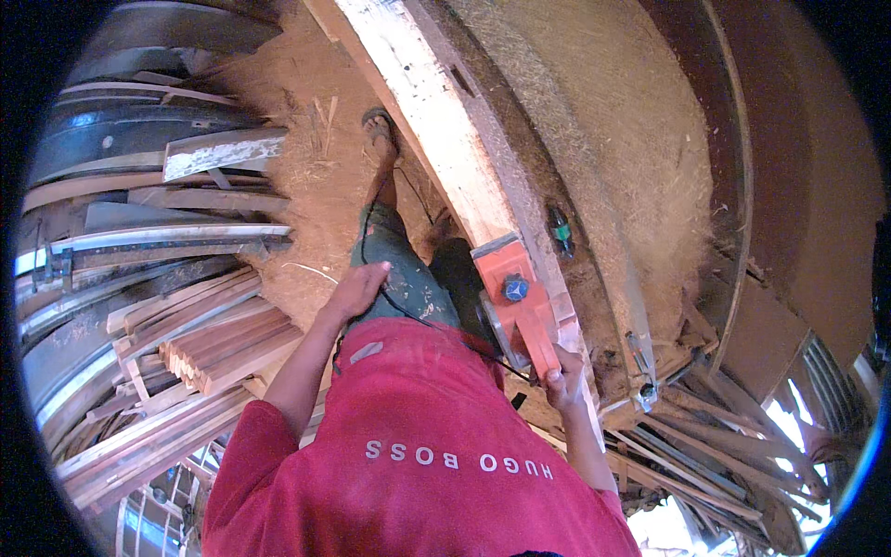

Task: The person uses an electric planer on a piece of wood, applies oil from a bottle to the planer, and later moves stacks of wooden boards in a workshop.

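While the right-hand grip (pixel 563 381) is wrapped around the rear handle of the orange power planer (pixel 531 320), fingers curled and thumb visible, the left-hand grip (pixel 357 290) sits partly curled near the hip, next to the black cord (pixel 406 304); can't tell if it has hold of the cord. Planer is on the long pale plank (pixel 445 130), at the end nearest the body, blue knob (pixel 515 288) facing up, nose pointing away along the wood. Plank runs from there up past the top edge, looking curved through the lens. Along its right side: darker dusty timber strip (pixel 520 139), with a small green bottle-like item (pixel 561 230) lying just beside the planer. Metal fitting (pixel 645 395) at the strip's near end. Person wears red shirt (pixel 436 418), green shorts (pixel 408 269); one sandalled foot (pixel 379 130) shows on the brown floor (pixel 278 102), left of the plank. Further left, cut timber stacks (pixel 223 348) and long boards (pixel 186 197). Loose wood pieces (pixel 705 446) lie heaped at lower right.
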Demonstrator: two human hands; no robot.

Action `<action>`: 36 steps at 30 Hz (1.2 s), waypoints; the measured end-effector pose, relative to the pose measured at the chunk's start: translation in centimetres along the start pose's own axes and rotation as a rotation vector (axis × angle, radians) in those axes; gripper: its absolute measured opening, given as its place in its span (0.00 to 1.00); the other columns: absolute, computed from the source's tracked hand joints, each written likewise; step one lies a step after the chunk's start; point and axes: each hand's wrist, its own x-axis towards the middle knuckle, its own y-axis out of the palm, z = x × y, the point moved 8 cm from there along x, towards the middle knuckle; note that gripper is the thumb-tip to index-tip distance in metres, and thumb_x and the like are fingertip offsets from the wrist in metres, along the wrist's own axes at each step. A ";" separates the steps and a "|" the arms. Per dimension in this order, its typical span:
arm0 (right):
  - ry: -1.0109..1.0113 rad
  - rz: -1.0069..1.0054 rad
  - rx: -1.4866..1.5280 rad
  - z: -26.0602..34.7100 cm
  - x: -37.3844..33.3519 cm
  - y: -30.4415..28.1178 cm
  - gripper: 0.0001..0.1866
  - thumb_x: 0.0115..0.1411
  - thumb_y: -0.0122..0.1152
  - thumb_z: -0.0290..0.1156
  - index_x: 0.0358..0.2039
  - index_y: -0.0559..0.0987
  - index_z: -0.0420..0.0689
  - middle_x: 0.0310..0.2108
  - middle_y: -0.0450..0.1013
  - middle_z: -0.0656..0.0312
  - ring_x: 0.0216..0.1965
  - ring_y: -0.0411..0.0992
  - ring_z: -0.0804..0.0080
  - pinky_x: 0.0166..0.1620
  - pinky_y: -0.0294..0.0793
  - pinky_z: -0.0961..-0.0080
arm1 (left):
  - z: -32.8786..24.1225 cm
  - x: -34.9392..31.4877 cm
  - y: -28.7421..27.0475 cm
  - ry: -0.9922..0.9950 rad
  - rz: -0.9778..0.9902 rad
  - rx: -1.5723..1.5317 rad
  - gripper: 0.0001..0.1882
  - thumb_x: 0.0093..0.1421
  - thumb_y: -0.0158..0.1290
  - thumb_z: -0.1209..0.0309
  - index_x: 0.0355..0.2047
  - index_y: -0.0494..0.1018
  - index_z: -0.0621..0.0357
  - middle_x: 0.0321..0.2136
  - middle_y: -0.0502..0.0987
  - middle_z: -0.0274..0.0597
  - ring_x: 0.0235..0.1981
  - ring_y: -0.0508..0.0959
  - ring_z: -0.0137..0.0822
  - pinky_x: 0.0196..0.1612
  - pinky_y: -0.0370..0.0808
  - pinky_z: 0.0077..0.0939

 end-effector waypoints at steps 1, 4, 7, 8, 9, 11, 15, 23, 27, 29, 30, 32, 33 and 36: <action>-0.039 -0.027 -0.012 0.7 0.7 0.0 0.38 0.61 0.45 0.64 0.33 0.79 0.34 0.17 0.73 0.59 0.17 0.74 0.70 0.23 0.72 0.73 | 0.1 0.2 0.1 0.015 -0.015 0.031 0.31 0.71 0.34 0.49 0.32 0.74 0.66 0.29 0.78 0.59 0.36 0.78 0.57 0.44 0.72 0.43; 0.019 -0.063 0.025 3.1 4.1 0.5 0.42 0.58 0.42 0.72 0.24 0.75 0.37 0.14 0.69 0.63 0.17 0.69 0.74 0.21 0.66 0.76 | 0.8 0.8 -0.4 -0.058 0.047 0.004 0.31 0.71 0.34 0.49 0.31 0.74 0.65 0.28 0.77 0.58 0.35 0.78 0.57 0.43 0.72 0.43; -0.037 0.004 0.027 6.9 9.4 1.2 0.37 0.61 0.46 0.65 0.30 0.77 0.36 0.16 0.71 0.61 0.18 0.72 0.73 0.22 0.69 0.74 | 1.3 1.7 -2.0 -0.046 0.039 -0.003 0.31 0.71 0.33 0.49 0.31 0.74 0.64 0.27 0.77 0.57 0.34 0.78 0.56 0.42 0.72 0.43; -0.050 0.038 0.027 8.1 11.2 1.6 0.34 0.62 0.48 0.60 0.36 0.79 0.34 0.17 0.72 0.59 0.19 0.74 0.71 0.24 0.72 0.72 | 1.5 1.9 -2.5 -0.053 0.038 -0.007 0.31 0.71 0.33 0.48 0.31 0.74 0.63 0.27 0.77 0.57 0.34 0.78 0.55 0.42 0.72 0.43; -0.012 0.072 0.069 9.5 13.0 2.2 0.32 0.63 0.49 0.57 0.37 0.79 0.34 0.18 0.72 0.60 0.20 0.73 0.71 0.24 0.71 0.71 | 1.4 2.3 -3.3 -0.051 0.026 -0.006 0.31 0.71 0.33 0.48 0.31 0.74 0.63 0.27 0.77 0.57 0.34 0.78 0.55 0.42 0.72 0.43; -0.044 0.068 0.071 10.7 16.6 3.2 0.32 0.64 0.49 0.57 0.38 0.79 0.34 0.17 0.72 0.60 0.19 0.73 0.72 0.24 0.71 0.72 | 1.2 2.9 -5.0 -0.062 0.006 -0.061 0.31 0.71 0.33 0.48 0.31 0.75 0.62 0.27 0.77 0.56 0.34 0.78 0.54 0.42 0.72 0.43; -0.085 0.065 0.104 17.0 24.1 5.2 0.31 0.65 0.50 0.54 0.46 0.78 0.34 0.16 0.71 0.61 0.17 0.71 0.75 0.22 0.70 0.74 | 0.6 4.8 -9.4 -0.043 -0.023 -0.039 0.30 0.70 0.35 0.49 0.31 0.76 0.61 0.29 0.78 0.56 0.33 0.77 0.56 0.41 0.72 0.44; -0.122 0.094 0.078 28.1 37.8 8.8 0.33 0.66 0.45 0.57 0.43 0.76 0.34 0.16 0.68 0.64 0.16 0.68 0.78 0.20 0.67 0.78 | -3.5 10.4 -18.1 0.048 0.032 -0.061 0.24 0.68 0.44 0.50 0.36 0.78 0.60 0.37 0.78 0.58 0.41 0.78 0.56 0.45 0.73 0.45; -0.155 0.105 0.025 32.2 43.7 10.2 0.34 0.66 0.44 0.56 0.47 0.76 0.33 0.24 0.73 0.59 0.23 0.70 0.76 0.28 0.69 0.75 | -9.0 13.3 -21.5 0.146 0.105 -0.067 0.28 0.60 0.53 0.44 0.43 0.76 0.59 0.39 0.79 0.54 0.43 0.79 0.54 0.47 0.74 0.42; -0.244 0.038 -0.011 34.5 46.3 10.6 0.34 0.66 0.44 0.57 0.48 0.76 0.33 0.26 0.74 0.58 0.25 0.70 0.75 0.30 0.70 0.74 | -10.0 15.4 -21.8 0.057 0.231 -0.054 0.38 0.51 0.60 0.39 0.51 0.71 0.55 0.42 0.79 0.49 0.46 0.79 0.50 0.50 0.74 0.41; -0.246 0.039 -0.021 34.8 47.5 10.8 0.35 0.66 0.44 0.57 0.50 0.76 0.33 0.28 0.74 0.58 0.27 0.70 0.75 0.32 0.70 0.73 | -11.3 16.3 -22.5 0.063 0.234 -0.054 0.38 0.51 0.60 0.39 0.51 0.71 0.55 0.42 0.79 0.49 0.46 0.79 0.50 0.50 0.74 0.41; -0.252 0.042 -0.026 35.5 50.0 11.7 0.35 0.66 0.43 0.57 0.51 0.75 0.34 0.30 0.74 0.57 0.29 0.70 0.74 0.34 0.70 0.73 | -14.4 17.6 -24.9 0.113 0.111 -0.140 0.44 0.48 0.63 0.39 0.57 0.64 0.54 0.47 0.77 0.47 0.48 0.78 0.48 0.52 0.74 0.40; -0.298 0.012 -0.036 36.5 51.0 11.8 0.34 0.66 0.43 0.57 0.49 0.76 0.34 0.29 0.73 0.57 0.30 0.70 0.73 0.34 0.70 0.72 | -14.9 18.4 -24.9 0.113 0.112 -0.142 0.44 0.48 0.63 0.39 0.57 0.64 0.54 0.47 0.77 0.47 0.48 0.78 0.48 0.52 0.74 0.40; -0.311 0.019 -0.034 39.3 53.9 12.5 0.33 0.67 0.43 0.55 0.45 0.77 0.34 0.27 0.72 0.58 0.30 0.69 0.72 0.34 0.69 0.71 | -15.8 20.7 -26.0 0.131 -0.017 -0.484 0.50 0.46 0.67 0.42 0.61 0.58 0.57 0.49 0.75 0.49 0.50 0.77 0.46 0.54 0.73 0.39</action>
